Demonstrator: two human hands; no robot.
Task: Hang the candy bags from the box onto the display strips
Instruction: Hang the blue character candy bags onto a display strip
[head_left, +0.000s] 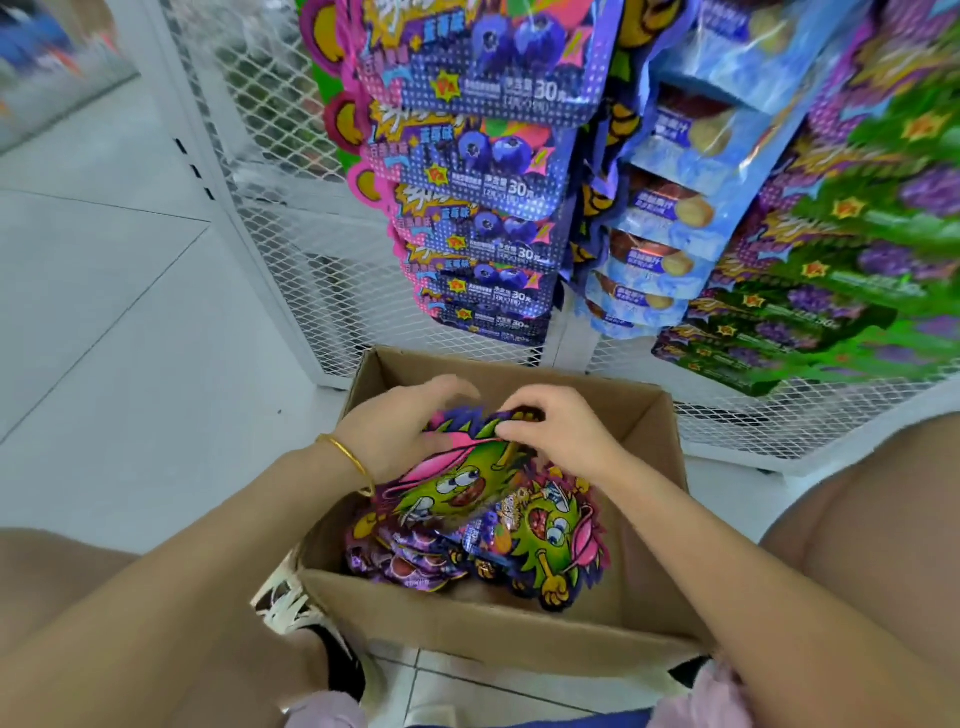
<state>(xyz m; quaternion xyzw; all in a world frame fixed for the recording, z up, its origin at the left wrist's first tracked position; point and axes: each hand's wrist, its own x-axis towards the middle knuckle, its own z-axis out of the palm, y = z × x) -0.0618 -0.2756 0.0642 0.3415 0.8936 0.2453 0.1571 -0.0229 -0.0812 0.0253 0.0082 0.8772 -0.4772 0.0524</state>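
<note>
An open cardboard box (644, 613) sits on the floor between my knees. Inside lie several candy bags (556, 535) shaped like green spiky cartoon faces with pink and purple edges. My left hand (400, 426) grips a stack of these bags (452, 488) from the left side, lifted at the box's far end. My right hand (561, 431) pinches the top edge of that same stack. Above the box hang display strips filled with blue blueberry bags (483, 171), light blue bags (670, 218) and green grape bags (831, 270).
A white wire-mesh rack (291, 249) stands behind the hanging strips. Pale floor tiles (104, 291) stretch to the left. My knees frame the box on both sides, and a shoe (291, 608) sits by its near left corner.
</note>
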